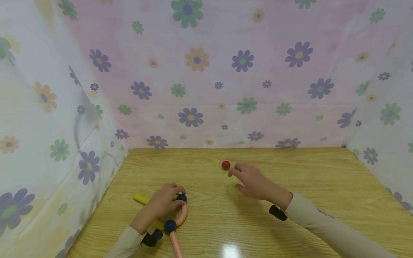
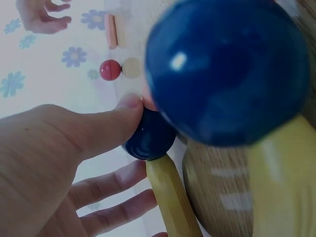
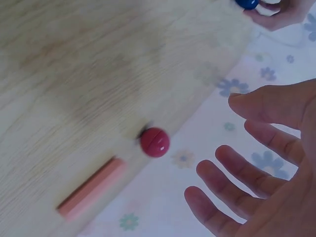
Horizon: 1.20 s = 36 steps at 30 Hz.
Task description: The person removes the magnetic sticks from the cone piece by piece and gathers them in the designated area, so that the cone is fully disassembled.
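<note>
My left hand [image 1: 162, 200] pinches a dark blue ball [image 1: 182, 198] between thumb and fingers. That ball joins a curved pink rod [image 1: 184, 215] and a yellow rod [image 2: 170, 197]. Nearer to me, a second blue ball [image 1: 170, 226] joins the curved rod's other end, a straight pink rod [image 1: 176, 245] and another yellow piece [image 1: 158, 224]. My right hand [image 1: 255, 181] hovers over the table with fingers apart and holds nothing. Just beyond its fingertips sits a small red ball [image 1: 226, 165]. A short pink stick [image 3: 94, 187] lies beside the red ball, mostly hidden by the hand in the head view.
The wood-grain table [image 1: 206, 186] ends at a flower-print cloth [image 1: 219, 71] at the back, with more cloth on the left and right. A yellow rod end [image 1: 140, 198] sticks out left of my left hand.
</note>
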### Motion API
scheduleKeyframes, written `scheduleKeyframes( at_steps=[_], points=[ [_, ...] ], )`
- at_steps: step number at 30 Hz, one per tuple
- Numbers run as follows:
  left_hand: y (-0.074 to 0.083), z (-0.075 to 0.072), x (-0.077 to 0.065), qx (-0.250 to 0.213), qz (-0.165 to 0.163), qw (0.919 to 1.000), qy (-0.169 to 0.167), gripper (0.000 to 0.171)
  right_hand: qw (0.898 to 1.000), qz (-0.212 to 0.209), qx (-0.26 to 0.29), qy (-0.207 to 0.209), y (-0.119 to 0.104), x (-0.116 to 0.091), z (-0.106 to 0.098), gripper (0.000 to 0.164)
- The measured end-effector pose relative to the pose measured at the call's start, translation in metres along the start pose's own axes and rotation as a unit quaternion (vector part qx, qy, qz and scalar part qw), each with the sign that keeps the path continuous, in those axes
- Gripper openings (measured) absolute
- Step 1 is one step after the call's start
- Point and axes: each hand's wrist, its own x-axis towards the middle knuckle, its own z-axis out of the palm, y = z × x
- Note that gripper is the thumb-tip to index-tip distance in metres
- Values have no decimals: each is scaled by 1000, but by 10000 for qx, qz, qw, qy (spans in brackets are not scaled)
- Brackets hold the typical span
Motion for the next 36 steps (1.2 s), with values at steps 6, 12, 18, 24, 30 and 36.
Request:
scheduleKeyframes(
  at_steps=[6,12,18,24,30,36],
  points=[
    [-4,2,-1,195,-224,9993,239,27,9990,-342,263,-101,-21,-1,-3,34],
    [-4,2,-3,242,-463,9978,413,25,9972,-481,314,-482,-47,-3,-3,34],
    [-3,1,-3,345,-706,9959,451,25,9918,-609,496,-1012,-72,-4,0,31],
    [-2,0,-1,327,-892,9947,395,25,9854,-697,741,-1362,-87,-2,11,29],
    [1,-3,-2,332,-1030,9933,394,23,9827,-950,867,-1333,-99,1,27,29],
    [3,-4,-4,361,-1164,9916,427,23,9848,-1136,1051,-785,-112,6,43,14]
  ],
)
